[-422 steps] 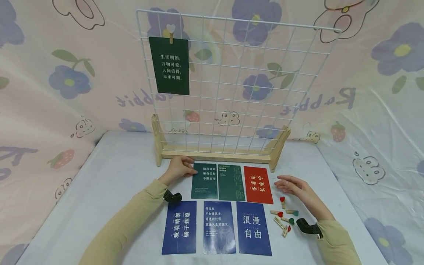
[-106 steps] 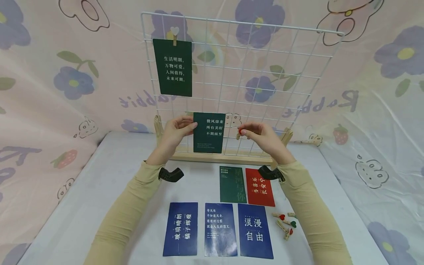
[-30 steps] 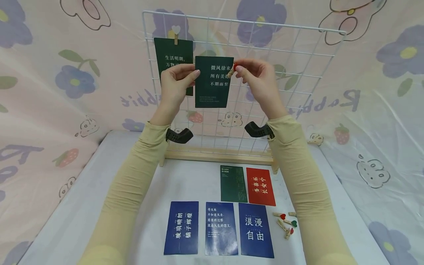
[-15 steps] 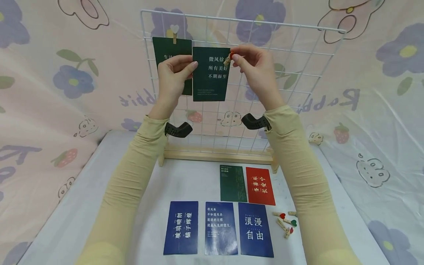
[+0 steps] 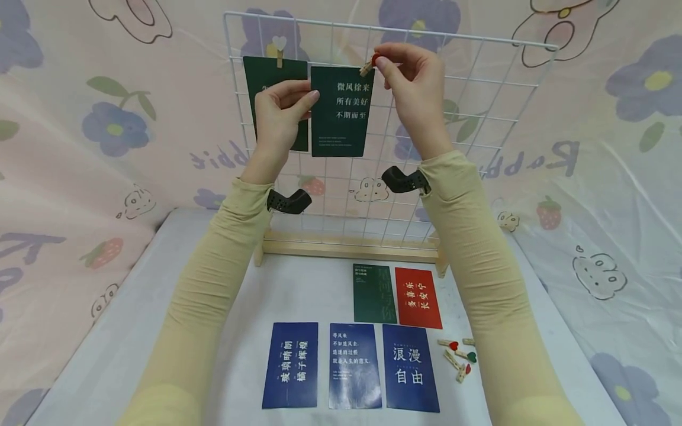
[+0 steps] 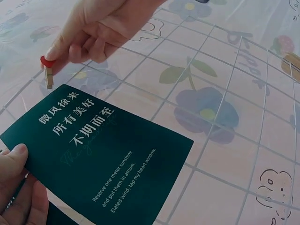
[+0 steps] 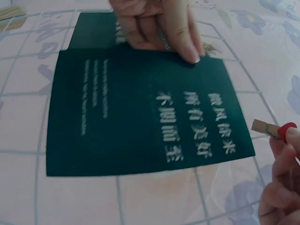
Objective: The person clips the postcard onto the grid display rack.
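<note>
My left hand (image 5: 279,115) pinches the left edge of a dark green card (image 5: 341,133) with white writing and holds it upright in front of the white wire grid (image 5: 458,112). By its red heart end, my right hand (image 5: 418,83) pinches a small wooden clothespin (image 5: 367,67), close to the card's upper right corner. In the right wrist view the clothespin (image 7: 266,127) points at the card's edge, a small gap between them. Another green card (image 5: 277,68) hangs on the grid at left under a white-heart clothespin (image 5: 279,50), partly hidden by my left hand.
On the white table lie a green card (image 5: 373,296), a red card (image 5: 418,299) and three blue cards (image 5: 355,367) in front. Several heart clothespins (image 5: 459,358) lie at right, near my right sleeve. The grid stands in a wooden base (image 5: 346,251).
The green card has left the table and risen to the grid's upper part in my left hand. My right hand has taken a red-heart clothespin and lifted it to the card's top corner.
</note>
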Tool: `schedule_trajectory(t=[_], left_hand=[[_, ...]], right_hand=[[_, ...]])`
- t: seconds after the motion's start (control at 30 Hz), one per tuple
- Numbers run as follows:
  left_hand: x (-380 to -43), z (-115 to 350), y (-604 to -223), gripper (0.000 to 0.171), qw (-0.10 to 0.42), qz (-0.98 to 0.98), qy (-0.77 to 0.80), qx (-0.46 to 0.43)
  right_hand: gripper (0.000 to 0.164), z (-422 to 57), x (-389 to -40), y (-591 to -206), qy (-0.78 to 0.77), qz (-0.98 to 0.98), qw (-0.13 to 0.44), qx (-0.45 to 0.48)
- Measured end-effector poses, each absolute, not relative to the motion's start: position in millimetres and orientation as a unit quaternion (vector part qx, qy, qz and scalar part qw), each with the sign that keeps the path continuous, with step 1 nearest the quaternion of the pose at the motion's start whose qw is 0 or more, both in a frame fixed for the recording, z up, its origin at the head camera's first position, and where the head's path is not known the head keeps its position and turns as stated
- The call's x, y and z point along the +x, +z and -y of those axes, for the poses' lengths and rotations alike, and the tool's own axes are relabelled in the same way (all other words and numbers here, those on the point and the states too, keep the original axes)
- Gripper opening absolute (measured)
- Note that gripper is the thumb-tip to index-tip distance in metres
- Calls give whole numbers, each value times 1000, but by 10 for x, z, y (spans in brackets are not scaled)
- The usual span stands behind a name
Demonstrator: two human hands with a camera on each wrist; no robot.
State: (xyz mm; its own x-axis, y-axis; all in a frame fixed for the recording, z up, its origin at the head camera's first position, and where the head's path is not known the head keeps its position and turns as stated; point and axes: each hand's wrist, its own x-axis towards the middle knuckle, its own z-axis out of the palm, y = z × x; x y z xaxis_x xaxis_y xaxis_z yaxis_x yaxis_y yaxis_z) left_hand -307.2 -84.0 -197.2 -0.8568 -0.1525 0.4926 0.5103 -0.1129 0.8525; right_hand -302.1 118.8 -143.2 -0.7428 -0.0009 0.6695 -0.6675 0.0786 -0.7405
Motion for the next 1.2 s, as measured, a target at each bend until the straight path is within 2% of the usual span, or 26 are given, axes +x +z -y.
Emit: schedule_trajectory(t=[0.4,0.87,1.2], left_hand=[[-3087,842,-1964,23,241,631,-723,-143],[-3112,821,-1953,23,248,632,-721,-136],[-3008,778,-1898,23,253,645,-709,-130]], right_hand=[[14,-1096,-3049,-1346,574,719,312,237],[13,-1008,-3151,-1343,512,757,341,222],[13,-945,-3139,-1340,486,767,358,215]])
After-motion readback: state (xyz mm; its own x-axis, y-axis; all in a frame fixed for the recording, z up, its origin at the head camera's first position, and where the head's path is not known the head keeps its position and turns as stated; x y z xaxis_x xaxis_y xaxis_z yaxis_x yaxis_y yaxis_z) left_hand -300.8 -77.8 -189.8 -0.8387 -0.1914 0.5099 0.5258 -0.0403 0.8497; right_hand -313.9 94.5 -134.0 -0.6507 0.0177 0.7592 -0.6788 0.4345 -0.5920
